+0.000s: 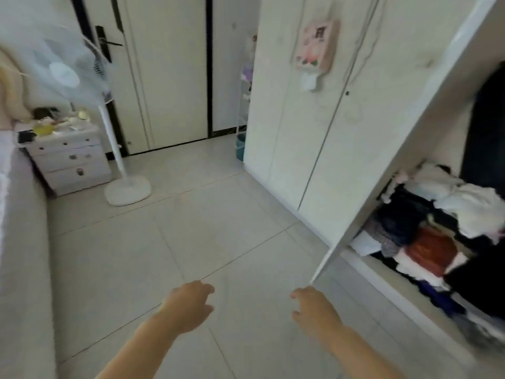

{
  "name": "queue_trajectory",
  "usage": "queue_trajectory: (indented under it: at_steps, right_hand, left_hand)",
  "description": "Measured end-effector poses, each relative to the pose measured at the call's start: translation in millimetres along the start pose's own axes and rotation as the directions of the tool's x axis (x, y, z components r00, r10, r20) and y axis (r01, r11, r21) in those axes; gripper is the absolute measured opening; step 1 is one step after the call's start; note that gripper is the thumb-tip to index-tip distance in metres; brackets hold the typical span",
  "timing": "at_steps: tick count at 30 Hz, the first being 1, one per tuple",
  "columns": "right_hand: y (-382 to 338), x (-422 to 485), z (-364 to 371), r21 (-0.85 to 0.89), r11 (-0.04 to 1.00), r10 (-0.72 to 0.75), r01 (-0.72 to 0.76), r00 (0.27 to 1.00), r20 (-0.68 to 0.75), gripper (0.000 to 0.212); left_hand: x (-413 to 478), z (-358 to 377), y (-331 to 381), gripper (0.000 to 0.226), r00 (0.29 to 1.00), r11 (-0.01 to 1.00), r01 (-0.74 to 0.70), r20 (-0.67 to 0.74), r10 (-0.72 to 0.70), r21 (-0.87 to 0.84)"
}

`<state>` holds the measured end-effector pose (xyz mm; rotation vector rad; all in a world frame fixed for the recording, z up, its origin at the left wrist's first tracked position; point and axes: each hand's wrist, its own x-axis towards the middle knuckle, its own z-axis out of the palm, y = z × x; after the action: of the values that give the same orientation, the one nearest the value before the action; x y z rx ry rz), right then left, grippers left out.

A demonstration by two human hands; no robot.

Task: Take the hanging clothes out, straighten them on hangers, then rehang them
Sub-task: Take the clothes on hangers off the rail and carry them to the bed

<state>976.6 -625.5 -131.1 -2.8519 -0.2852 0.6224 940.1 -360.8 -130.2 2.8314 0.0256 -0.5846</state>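
Observation:
A white wardrobe (308, 127) stands on the right with one door (404, 149) swung open towards me. Inside, a dark garment (486, 132) hangs at the far right, above heaps of folded and crumpled clothes (437, 231) on the shelves. No hanger shows. My left hand (188, 305) and my right hand (314, 310) reach forward low over the tiled floor, both empty with fingers loosely apart. My right hand is just below the lower corner of the open door, not touching it.
A bed (21, 242) runs along the left edge. A white nightstand (68, 157) with clutter and a standing fan (123, 165) are beyond it. A closed room door (166, 72) is at the back. Pale floor tiles (169, 236) lie between bed and wardrobe.

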Motion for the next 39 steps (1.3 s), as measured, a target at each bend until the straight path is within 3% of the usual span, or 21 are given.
queue_trajectory:
  at_steps: [9,17,21,29,32,39]
  right_hand:
    - [213.5,-24.9,-81.2,0.115,0.929,0.363,-0.351,0.925,-0.11,0.031]
    - [323.3,-16.3,-145.1,0.218,0.837,0.543,-0.502,0.809,-0.223,0.042]
    - [369.4,3.6,-201.2,0.259,0.802,0.597,-0.538,0.725,-0.343,0.04]
    - [442.4,20.6,-328.7,0.352,0.808,0.582,-0.472,0.546,-0.603,0.045]
    - [469.8,28.4,-373.9,0.356,0.828,0.55,-0.433,0.501,-0.668,0.045]
    - [557.6,53.7,-477.5,0.293,0.89,0.429,-0.351,0.424,-0.797,0.044]
  left_hand:
    - [130.3,-28.6,260.1,0.044,0.907,0.905,-0.421,0.022,0.421,0.052]
    - [212.7,-60.1,420.5,0.044,0.717,0.712,-0.694,0.015,0.697,0.105]
    - [263.8,-87.2,497.8,0.043,0.577,0.578,-0.807,-0.045,0.815,0.12]
    - [324.8,-168.3,636.3,0.047,0.353,0.381,-0.92,-0.232,0.906,0.087]
    - [339.0,-195.5,681.1,0.047,0.319,0.336,-0.942,-0.301,0.899,0.007]
    - [378.6,-258.3,796.9,0.048,0.224,0.259,-0.966,-0.516,0.827,-0.004]
